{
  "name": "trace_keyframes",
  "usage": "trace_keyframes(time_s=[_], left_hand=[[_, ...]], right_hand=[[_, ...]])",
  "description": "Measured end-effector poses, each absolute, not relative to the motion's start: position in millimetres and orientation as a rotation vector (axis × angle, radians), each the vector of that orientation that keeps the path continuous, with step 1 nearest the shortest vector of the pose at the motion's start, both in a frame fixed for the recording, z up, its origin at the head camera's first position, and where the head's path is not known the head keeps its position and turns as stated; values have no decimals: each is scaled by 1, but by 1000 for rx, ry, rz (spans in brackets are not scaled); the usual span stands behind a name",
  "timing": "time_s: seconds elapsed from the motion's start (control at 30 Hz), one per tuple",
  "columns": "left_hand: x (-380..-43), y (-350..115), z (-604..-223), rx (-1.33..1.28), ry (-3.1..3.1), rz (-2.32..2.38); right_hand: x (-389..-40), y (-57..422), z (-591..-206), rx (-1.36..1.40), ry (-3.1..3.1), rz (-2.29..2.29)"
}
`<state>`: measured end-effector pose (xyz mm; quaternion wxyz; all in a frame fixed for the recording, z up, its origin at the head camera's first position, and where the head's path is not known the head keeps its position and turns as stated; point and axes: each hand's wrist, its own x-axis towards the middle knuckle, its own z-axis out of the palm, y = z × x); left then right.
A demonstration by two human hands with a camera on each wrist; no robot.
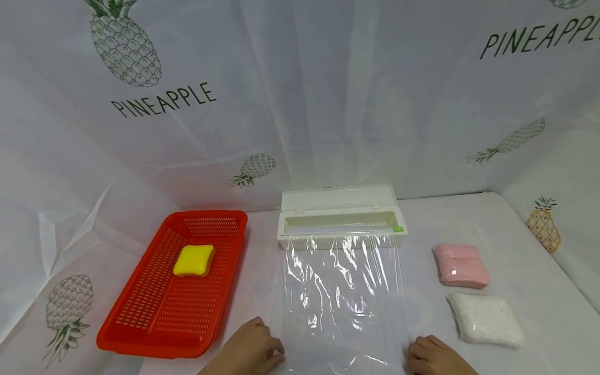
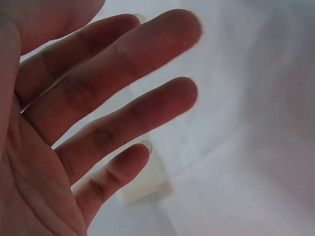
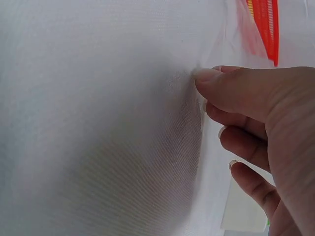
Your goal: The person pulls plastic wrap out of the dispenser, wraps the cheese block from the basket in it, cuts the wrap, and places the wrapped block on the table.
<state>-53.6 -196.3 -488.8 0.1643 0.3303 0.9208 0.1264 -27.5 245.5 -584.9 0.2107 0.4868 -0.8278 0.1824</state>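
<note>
A sheet of clear cling film [image 1: 344, 307] stretches out from a white dispenser box [image 1: 342, 242], whose lid stands raised. My right hand [image 1: 436, 357] is at the film's near right edge. In the right wrist view, thumb and index finger of that hand [image 3: 246, 108] pinch the film's edge while the other fingers curl loosely. Beside the film's left edge is my left hand [image 1: 253, 349]. The left wrist view shows its fingers [image 2: 133, 110] spread and nearly straight, with nothing seen between them; part of the thumb is cut off.
On the left stands a red perforated basket [image 1: 161, 317] holding a yellow soap-like block [image 1: 194, 260]. To the right lie a pink wrapped block [image 1: 462, 265] and a white speckled wrapped block [image 1: 487, 319]. A green slider [image 1: 398, 229] sits at the dispenser's right end. Pineapple-printed cloth [image 1: 328, 104] hangs behind.
</note>
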Motion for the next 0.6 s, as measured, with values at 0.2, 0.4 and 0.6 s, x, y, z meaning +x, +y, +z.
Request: trace_keyframes(time_s=[0.2, 0.4, 0.6], left_hand=[[-68, -216, -446, 884, 2773, 432], [-101, -258, -412, 943, 3049, 401], [-141, -310, -410, 723, 3113, 462]], right_hand=[[-25, 245, -586, 1337, -2342, 527], [-22, 242, -586, 1293, -2331, 513], [-22, 242, -585, 1283, -2317, 498]])
